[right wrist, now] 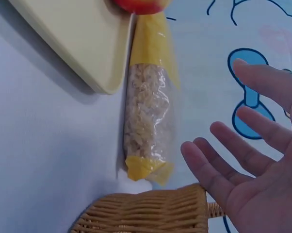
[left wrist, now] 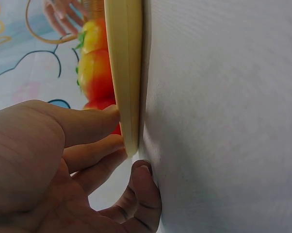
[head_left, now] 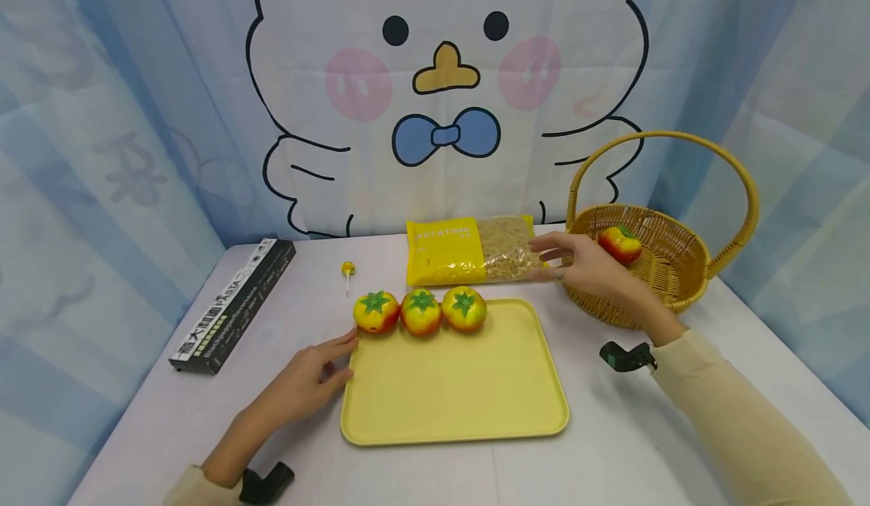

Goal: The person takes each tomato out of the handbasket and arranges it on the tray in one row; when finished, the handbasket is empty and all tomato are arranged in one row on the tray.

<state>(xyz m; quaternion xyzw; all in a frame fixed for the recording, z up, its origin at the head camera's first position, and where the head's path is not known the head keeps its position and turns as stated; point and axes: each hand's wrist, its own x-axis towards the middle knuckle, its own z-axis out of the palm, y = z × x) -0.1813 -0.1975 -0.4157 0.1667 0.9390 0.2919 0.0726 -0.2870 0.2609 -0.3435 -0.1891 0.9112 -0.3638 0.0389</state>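
My left hand (head_left: 314, 376) touches the left edge of a yellow tray (head_left: 455, 393) with its fingertips; the left wrist view has them against the tray's side, fingers loosely bent. Three red-and-yellow toy tomatoes (head_left: 421, 312) sit in a row along the tray's back edge. Above the right end of a yellow pasta bag (head_left: 445, 253) hovers my right hand (head_left: 587, 264), its fingers spread and nothing in them. The wicker basket (head_left: 669, 264) stands beside that hand, partly covered by it, with one red-and-yellow toy fruit (head_left: 620, 244) inside.
A black pasta box (head_left: 234, 306) lies slanted at the left of the table. Behind the tray, a small yellow lollipop (head_left: 348, 269) lies on the white cloth. The basket's tall handle (head_left: 741, 181) arches up at the right. A printed curtain (head_left: 445, 174) closes off the back.
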